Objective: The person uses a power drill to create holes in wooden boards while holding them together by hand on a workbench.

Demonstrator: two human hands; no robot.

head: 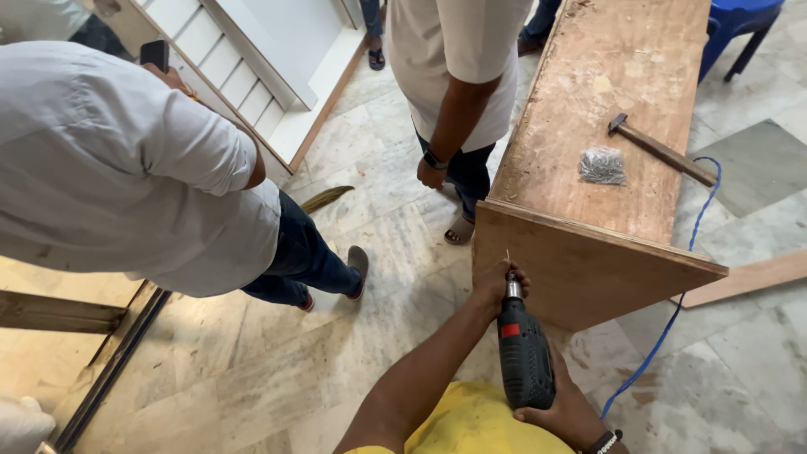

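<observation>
My right hand (pixel 565 409) grips the handle of a dark power drill (pixel 524 353) with a red patch, pointed up at the lower left corner of a plywood cabinet (pixel 588 261). My left hand (pixel 496 282) wraps around the drill's chuck, right against the cabinet's end panel. A thin bit or screw sticks up at the panel's edge just above that hand. A blue cord (pixel 664 332) runs from the drill side across the floor and up behind the cabinet.
A hammer (pixel 660 149) and a small bag of nails (pixel 602 166) lie on the cabinet's top face. Two other people stand close by on the marble floor (pixel 277 370). A white louvred panel (pixel 244 63) leans at the back, a blue chair (pixel 740 21) far right.
</observation>
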